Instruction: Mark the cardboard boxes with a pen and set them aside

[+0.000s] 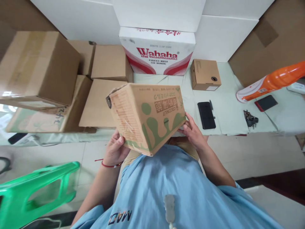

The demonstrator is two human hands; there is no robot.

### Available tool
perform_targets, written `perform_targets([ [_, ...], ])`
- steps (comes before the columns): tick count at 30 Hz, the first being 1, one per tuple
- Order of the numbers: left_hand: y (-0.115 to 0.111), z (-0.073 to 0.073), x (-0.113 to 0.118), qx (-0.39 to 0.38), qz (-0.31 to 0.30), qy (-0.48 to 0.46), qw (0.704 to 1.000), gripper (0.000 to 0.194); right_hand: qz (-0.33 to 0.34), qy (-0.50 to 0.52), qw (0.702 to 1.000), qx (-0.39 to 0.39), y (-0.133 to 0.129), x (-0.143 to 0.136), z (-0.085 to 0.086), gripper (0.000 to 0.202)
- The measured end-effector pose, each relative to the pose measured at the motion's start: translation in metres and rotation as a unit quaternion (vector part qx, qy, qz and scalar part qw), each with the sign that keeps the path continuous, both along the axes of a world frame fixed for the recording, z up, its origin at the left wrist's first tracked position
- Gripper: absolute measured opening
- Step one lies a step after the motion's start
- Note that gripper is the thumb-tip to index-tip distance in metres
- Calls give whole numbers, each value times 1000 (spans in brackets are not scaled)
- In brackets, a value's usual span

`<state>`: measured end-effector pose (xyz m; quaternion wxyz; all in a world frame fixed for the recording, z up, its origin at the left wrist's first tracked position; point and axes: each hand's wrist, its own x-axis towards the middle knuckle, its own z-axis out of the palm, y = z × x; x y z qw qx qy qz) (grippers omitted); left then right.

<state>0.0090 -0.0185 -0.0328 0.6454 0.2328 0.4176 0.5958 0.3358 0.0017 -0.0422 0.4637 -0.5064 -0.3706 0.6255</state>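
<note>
A brown cardboard box (152, 114) with green splash shapes and upside-down COCONUT lettering is held tilted above the table's front edge, close to my body. My left hand (116, 148) grips its lower left corner, thumb on the printed side face. At the right end, my right hand (192, 130) holds the lower edge, with part of its fingers hidden by the box. A dark round hole shows at the box's upper left corner.
Brown boxes (108, 62) stack up at the left. A white Wahaha box (158, 52) stands at the back; right of it are a small carton (205, 74), a black phone (206, 115), keys (250, 119) and an orange-white bottle (269, 82). A green stool (40, 190) stands lower left.
</note>
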Motion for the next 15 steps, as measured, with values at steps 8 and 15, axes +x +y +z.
perform_targets([
  [8,-1,-18,14,-32,-84,13,996,41,-103,30,994,9,2,39,5,57],
  [15,18,-34,24,-37,-15,20,999,45,-142,33,987,73,-8,48,-3,54],
])
